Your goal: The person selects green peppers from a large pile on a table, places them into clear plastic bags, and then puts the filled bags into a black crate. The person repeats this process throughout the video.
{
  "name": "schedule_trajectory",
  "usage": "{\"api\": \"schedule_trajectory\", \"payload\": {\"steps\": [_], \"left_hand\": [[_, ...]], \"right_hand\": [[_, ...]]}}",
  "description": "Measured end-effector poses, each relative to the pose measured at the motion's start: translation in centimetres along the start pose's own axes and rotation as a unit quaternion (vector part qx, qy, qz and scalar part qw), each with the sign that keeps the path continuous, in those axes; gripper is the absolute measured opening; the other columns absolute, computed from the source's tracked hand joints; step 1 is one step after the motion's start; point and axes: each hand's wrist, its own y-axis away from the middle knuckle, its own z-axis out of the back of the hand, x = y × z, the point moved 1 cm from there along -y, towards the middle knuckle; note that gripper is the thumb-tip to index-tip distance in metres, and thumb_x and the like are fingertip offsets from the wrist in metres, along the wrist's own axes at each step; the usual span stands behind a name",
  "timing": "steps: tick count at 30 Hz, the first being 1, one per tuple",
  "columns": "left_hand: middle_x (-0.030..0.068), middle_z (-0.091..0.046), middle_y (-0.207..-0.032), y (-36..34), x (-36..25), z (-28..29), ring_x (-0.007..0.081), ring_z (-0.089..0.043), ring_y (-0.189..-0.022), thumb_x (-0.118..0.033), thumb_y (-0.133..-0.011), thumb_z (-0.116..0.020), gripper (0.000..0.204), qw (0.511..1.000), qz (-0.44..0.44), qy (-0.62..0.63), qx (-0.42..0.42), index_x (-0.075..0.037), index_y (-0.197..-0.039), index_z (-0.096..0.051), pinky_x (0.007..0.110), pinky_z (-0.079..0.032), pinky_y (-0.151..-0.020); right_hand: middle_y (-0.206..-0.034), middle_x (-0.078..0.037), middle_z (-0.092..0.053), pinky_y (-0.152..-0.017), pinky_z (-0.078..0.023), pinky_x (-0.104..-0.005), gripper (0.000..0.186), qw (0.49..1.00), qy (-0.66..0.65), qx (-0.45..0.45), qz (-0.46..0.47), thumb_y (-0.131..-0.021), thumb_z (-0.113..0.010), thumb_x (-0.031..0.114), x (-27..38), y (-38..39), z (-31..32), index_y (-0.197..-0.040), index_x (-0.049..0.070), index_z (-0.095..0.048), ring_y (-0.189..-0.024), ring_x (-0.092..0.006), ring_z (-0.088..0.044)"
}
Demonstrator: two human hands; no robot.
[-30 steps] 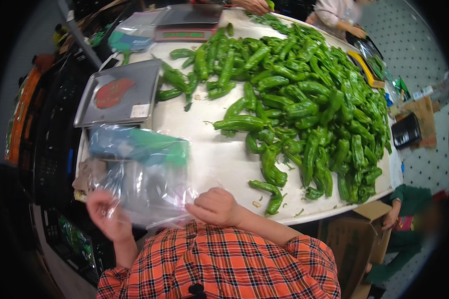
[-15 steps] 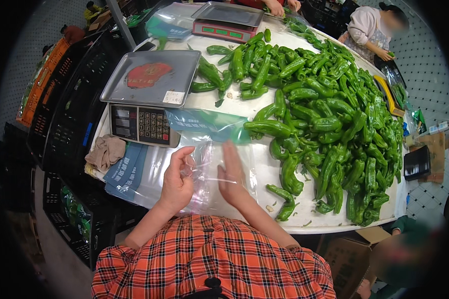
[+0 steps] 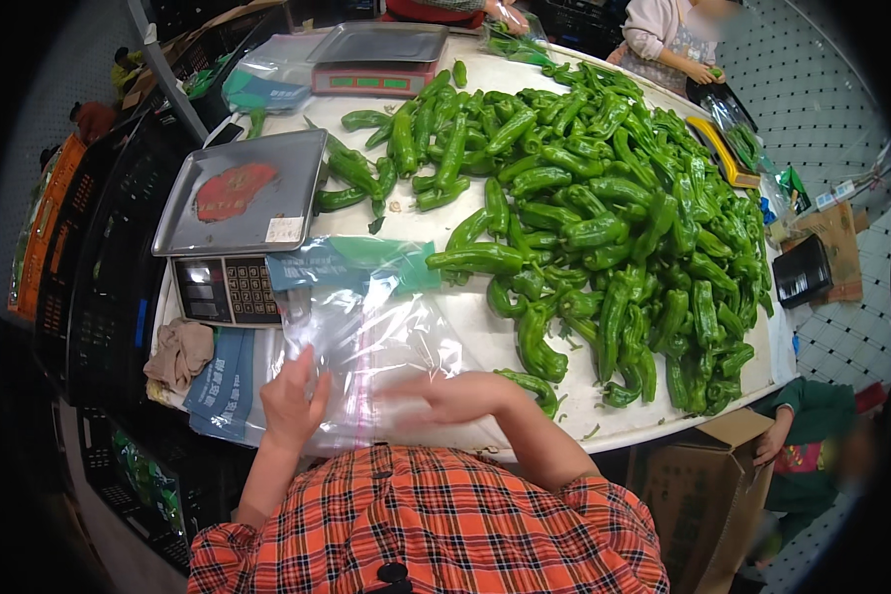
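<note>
A clear plastic bag [image 3: 406, 332] with a teal top band lies on the white table [image 3: 382, 132] beside a stack of blue bags [image 3: 223, 381]. My left hand [image 3: 292, 401] is at the bag's lower left, fingers apart and curved. My right hand [image 3: 436, 401] is over the bag's lower part, its fingers smeared by motion. A large heap of long green peppers [image 3: 614, 238] covers the right of the table. A metal-tray scale [image 3: 238, 178] with a keypad stands at the left, a folded beige cloth [image 3: 176, 351] below it.
Another scale [image 3: 376, 49] and more bags [image 3: 267, 74] are at the back. Co-workers [image 3: 663, 54] work at the far edge. A person in green [image 3: 812, 431] is beside a cardboard box [image 3: 693, 495] at lower right. Black crates [image 3: 99, 257] line the left; a yellow tool [image 3: 723, 148] lies at the right.
Since the earlier frames, the bag has been laid flatter and more to the right. My left hand has moved leftward and down; my right hand has swung down and turned across the bag.
</note>
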Motion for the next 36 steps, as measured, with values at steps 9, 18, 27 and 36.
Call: {"api": "schedule_trajectory", "payload": {"steps": [9,18,27,36], "left_hand": [[0.0063,-0.05,-0.06,0.7,-0.2,0.3,0.0232,-0.052,-0.05,0.002,-0.067,-0.06,0.036,0.992,0.02,0.058,0.114,-0.012,-0.099,-0.064,0.032,-0.042,-0.046],[0.0114,-0.062,-0.069,-0.6,-1.0,-0.1,0.0242,-0.061,-0.059,0.0,-0.07,-0.059,0.028,0.987,0.074,0.116,0.086,-0.007,-0.097,-0.063,0.03,-0.047,-0.052],[0.0054,-0.051,-0.053,-2.4,-2.3,-0.7,0.0144,-0.045,-0.04,-0.01,-0.063,-0.073,0.034,0.988,0.039,0.115,0.1,-0.007,-0.095,-0.063,0.027,-0.034,-0.039],[0.0097,-0.055,-0.057,-3.9,-2.7,-1.7,0.0194,-0.05,-0.044,-0.007,-0.074,-0.063,0.027,0.969,0.131,0.174,0.118,-0.006,-0.101,-0.063,0.029,-0.039,-0.043]], "right_hand": [[-0.121,-0.009,-0.048,-0.092,-0.034,-0.0387,0.055,0.768,0.407,-0.44,-0.224,-0.069,-0.067,0.013,-8.7,2.4,9.2,-0.121,0.008,-0.047,-0.11,-0.028,-0.044],[-0.09,-0.013,-0.06,-0.055,-0.043,-0.0303,0.042,0.805,-0.313,-0.504,-0.01,-0.084,-0.048,0.033,-8.8,3.8,8.9,-0.116,0.005,-0.048,-0.066,-0.0193,-0.056],[-0.085,-0.013,-0.058,-0.043,-0.036,-0.0252,0.067,0.816,-0.471,-0.32,0.103,-0.079,-0.047,0.047,-4.1,5.8,5.3,-0.127,0.002,-0.037,-0.049,-0.0175,-0.048],[-0.097,-0.005,-0.056,-0.063,-0.043,-0.0224,0.053,0.957,-0.238,-0.099,-0.132,-0.081,-0.058,0.034,-1.4,6.3,0.0,-0.124,0.005,-0.046,-0.08,-0.0091,-0.051]]}}
